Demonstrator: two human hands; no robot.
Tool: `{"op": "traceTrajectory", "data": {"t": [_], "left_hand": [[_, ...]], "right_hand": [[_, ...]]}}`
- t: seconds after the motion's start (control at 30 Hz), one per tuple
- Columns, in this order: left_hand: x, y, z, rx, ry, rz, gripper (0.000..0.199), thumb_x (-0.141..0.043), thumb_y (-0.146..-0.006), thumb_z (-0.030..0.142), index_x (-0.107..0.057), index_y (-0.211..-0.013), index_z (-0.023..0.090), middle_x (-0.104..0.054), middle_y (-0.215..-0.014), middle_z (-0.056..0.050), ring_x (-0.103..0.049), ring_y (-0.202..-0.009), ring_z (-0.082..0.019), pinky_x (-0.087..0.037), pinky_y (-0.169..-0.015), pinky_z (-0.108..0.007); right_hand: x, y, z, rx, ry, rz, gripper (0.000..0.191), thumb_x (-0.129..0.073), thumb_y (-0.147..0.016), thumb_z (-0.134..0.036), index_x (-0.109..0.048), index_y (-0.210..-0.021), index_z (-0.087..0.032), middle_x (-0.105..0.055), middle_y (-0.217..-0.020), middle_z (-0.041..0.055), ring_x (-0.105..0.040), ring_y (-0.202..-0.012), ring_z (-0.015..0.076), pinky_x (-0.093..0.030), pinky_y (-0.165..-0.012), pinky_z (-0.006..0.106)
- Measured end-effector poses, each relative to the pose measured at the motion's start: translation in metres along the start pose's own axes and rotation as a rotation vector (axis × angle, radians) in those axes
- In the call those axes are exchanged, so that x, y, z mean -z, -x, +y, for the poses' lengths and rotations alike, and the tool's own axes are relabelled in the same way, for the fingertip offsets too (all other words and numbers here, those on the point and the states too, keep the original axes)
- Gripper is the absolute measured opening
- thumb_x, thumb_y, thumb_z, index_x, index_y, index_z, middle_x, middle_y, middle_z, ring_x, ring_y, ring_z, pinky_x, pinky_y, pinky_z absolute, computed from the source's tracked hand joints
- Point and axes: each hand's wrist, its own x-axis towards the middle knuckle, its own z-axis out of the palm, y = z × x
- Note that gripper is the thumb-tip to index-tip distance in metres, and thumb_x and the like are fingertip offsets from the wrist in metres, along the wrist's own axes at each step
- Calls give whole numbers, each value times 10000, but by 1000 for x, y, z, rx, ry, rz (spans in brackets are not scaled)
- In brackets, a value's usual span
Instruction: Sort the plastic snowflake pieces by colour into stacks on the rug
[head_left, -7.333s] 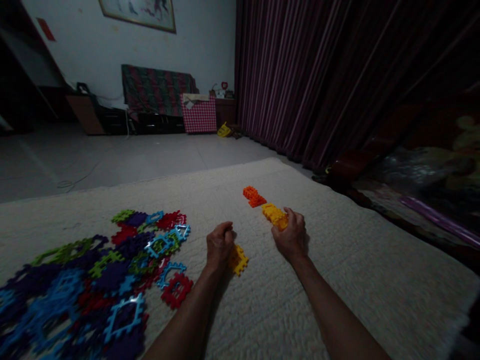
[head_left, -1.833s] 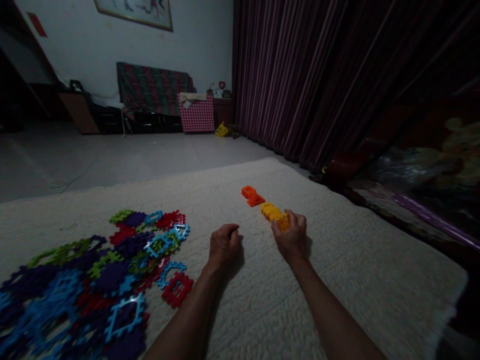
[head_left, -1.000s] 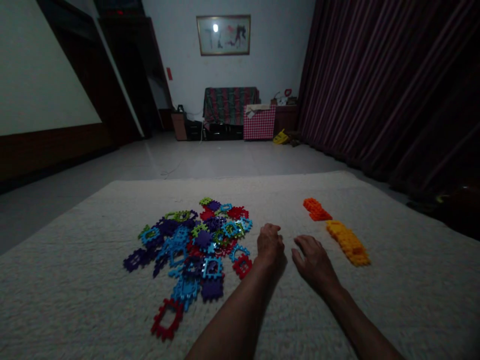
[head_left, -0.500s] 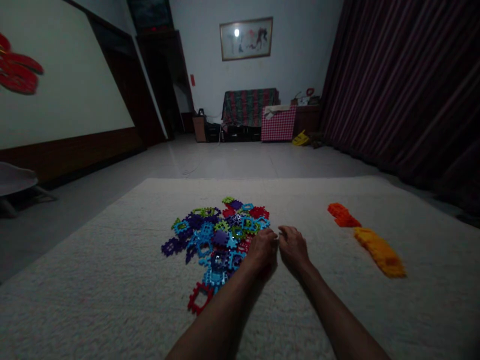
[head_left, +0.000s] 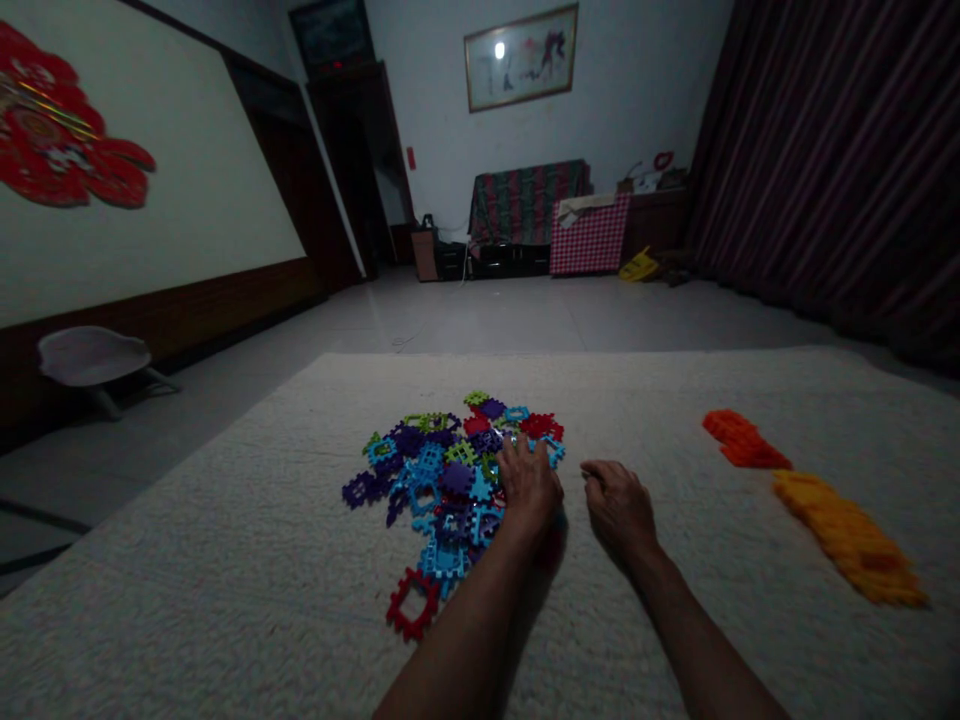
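Note:
A loose pile of gear-edged plastic pieces (head_left: 456, 480) in blue, purple, green and red lies on the pale mat (head_left: 247, 560). My left hand (head_left: 529, 482) is over the pile's right side, palm down, with its fingers apart on the pieces. Just right of the pile, my right hand (head_left: 619, 500) hovers over or rests on the mat, its fingers curled together; whatever they may hold is too small to make out. One red piece (head_left: 413, 605) lies at the pile's near end. Orange pieces (head_left: 742, 440) and a row of yellow pieces (head_left: 847, 535) lie farther right.
A low stool (head_left: 95, 358) stands on the floor at the left. Beyond the mat are a cloth-covered cabinet (head_left: 529, 205), a checked cloth (head_left: 589, 236) and a yellow object (head_left: 639, 265). A dark curtain (head_left: 832, 150) hangs at the right.
My hands have moved apart; the left has gone up over the pile and spread its fingers. The view has turned left, so the stool shows more fully.

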Motion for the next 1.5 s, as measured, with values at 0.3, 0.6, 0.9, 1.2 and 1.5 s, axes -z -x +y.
{"op": "traceTrajectory", "data": {"t": [0.3,0.6,0.9,1.2,1.5], "left_hand": [[3,-3,-2,-23,30,-119,413,-475,-872,136,-605,-1253,230,-500,-1425,-129,-462,-1269,-317,-382,-1074,-475],[4,-33,-17,17,447,57,482,-495,-808,28,-618,-1255,161,-691,-1157,-110,-625,-1089,-210,-470,-998,-327],[-6,-42,-24,234,789,-49,342,-638,-768,110,-716,-1098,153,-757,-1036,-72,-696,-941,-200,-530,-900,-327],[13,-36,-16,141,543,-20,354,-484,-832,75,-741,-1053,176,-763,-1056,-41,-689,-1001,-166,-497,-969,-276],[21,-47,-37,180,536,83,387,-441,-759,59,-775,-925,160,-767,-992,-48,-695,-951,-185,-523,-919,-285]], "right_hand": [[1,-1,-1,-24,9,-4,274,-443,-861,-195,-679,-1001,-196,-690,-1053,86,-595,-963,257,-447,-868,405],[0,-5,-1,-44,-12,-11,289,-438,-858,-206,-688,-1002,-185,-698,-1044,105,-610,-965,272,-461,-900,442],[4,-6,-12,-55,-385,-83,469,-541,-795,-267,-561,-1256,-182,-706,-1064,84,-683,-922,207,-530,-850,341],[0,-7,-8,159,-301,-139,371,-473,-761,-146,-675,-1064,-220,-722,-1070,71,-649,-1006,228,-470,-947,413],[2,-4,-10,134,-337,-172,371,-422,-760,-104,-704,-977,-208,-719,-1012,57,-635,-976,211,-462,-915,376]]}}
